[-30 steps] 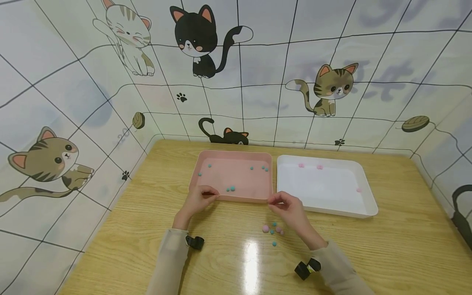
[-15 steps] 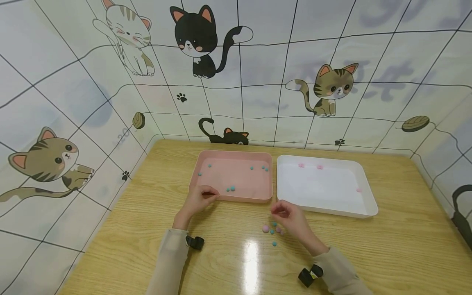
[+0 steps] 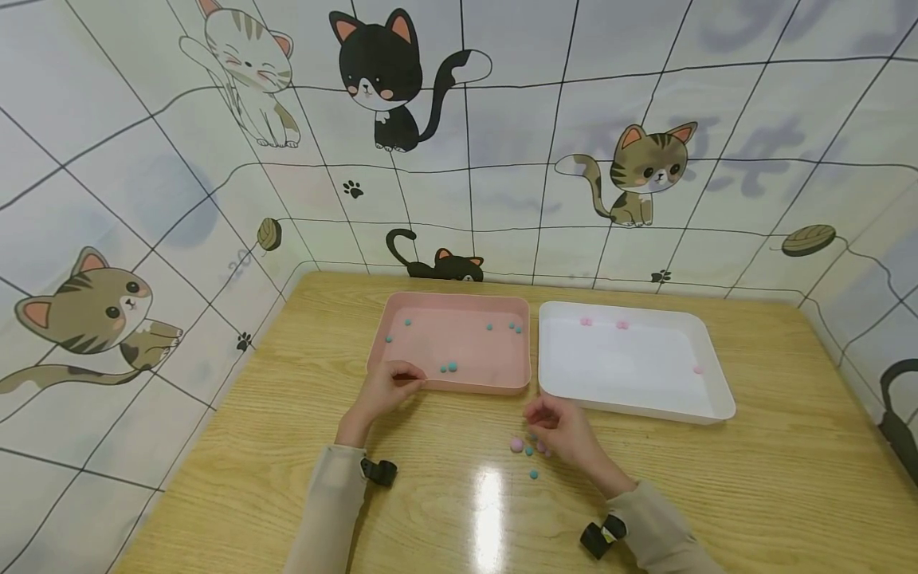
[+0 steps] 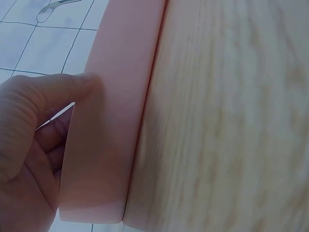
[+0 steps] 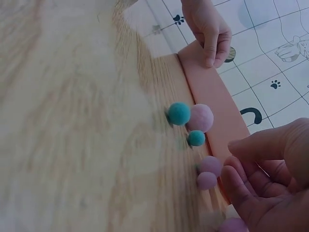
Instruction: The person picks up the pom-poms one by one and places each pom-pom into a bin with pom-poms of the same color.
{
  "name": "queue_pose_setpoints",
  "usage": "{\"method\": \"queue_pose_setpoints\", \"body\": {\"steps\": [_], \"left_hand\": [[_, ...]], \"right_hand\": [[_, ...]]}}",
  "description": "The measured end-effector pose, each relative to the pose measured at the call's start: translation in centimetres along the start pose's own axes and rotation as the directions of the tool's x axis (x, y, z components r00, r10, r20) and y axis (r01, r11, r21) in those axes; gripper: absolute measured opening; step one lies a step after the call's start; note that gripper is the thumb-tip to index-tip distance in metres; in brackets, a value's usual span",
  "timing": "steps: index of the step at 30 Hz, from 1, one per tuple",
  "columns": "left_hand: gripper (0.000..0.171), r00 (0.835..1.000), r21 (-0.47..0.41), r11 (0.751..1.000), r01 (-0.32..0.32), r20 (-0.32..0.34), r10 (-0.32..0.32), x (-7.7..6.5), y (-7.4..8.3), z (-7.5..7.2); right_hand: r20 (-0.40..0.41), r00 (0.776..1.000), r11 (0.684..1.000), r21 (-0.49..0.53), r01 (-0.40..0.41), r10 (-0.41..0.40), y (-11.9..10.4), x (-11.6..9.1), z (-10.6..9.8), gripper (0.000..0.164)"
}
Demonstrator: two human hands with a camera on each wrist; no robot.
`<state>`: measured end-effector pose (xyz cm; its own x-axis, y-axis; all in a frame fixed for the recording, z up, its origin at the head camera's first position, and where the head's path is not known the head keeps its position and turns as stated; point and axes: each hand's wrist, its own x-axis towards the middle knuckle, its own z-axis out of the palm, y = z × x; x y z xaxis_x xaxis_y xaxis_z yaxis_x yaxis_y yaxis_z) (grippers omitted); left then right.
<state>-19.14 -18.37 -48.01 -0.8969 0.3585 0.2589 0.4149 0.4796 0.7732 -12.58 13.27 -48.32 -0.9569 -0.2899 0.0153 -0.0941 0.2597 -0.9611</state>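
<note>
My left hand pinches the near rim of the pink tray, thumb on the outer wall and fingers inside in the left wrist view. Over the loose pom-poms is my right hand, its thumb and fingertips a little apart with nothing visible between them. Close to these fingers lie a large pink pom-pom, a teal pom-pom and smaller pink pom-poms. Another teal pom-pom lies nearer the person. The hand partly covers the group in the head view.
Several teal pom-poms lie inside the pink tray. To its right, a white tray holds pink pom-poms. Both trays stand on a wooden table before a cat-patterned wall covering. A black curved object is at the right edge.
My right hand has moved from the pink tray's near right corner toward me, down to the loose pom-poms. The left hand keeps its place on the rim.
</note>
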Motion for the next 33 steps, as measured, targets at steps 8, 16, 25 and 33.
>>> {"method": "queue_pose_setpoints", "body": {"steps": [8, 16, 25, 33], "left_hand": [[0.004, 1.0, 0.015, 1.0, 0.006, 0.0, -0.006, 0.1, 0.3, 0.3], [0.004, 1.0, 0.018, 1.0, 0.001, -0.002, -0.001, 0.1, 0.0, 0.1], [0.004, 0.999, -0.004, 0.999, -0.032, 0.017, 0.032, -0.2, 2.9, -0.8], [0.005, 1.0, -0.009, 1.0, -0.02, 0.018, 0.021, -0.3, 4.3, -1.2]], "right_hand": [[0.023, 0.998, 0.995, -0.084, 0.052, -0.05, 0.2, 0.2, 0.0, 0.016], [0.036, 0.997, 0.972, -0.224, 0.07, -0.064, -0.1, 0.1, 0.0, 0.021], [0.04, 0.997, 0.948, -0.309, 0.073, -0.064, -0.1, 0.2, 0.1, 0.023], [0.041, 0.997, 0.961, -0.264, 0.078, -0.07, -0.3, 0.0, 0.1, 0.022]]}}
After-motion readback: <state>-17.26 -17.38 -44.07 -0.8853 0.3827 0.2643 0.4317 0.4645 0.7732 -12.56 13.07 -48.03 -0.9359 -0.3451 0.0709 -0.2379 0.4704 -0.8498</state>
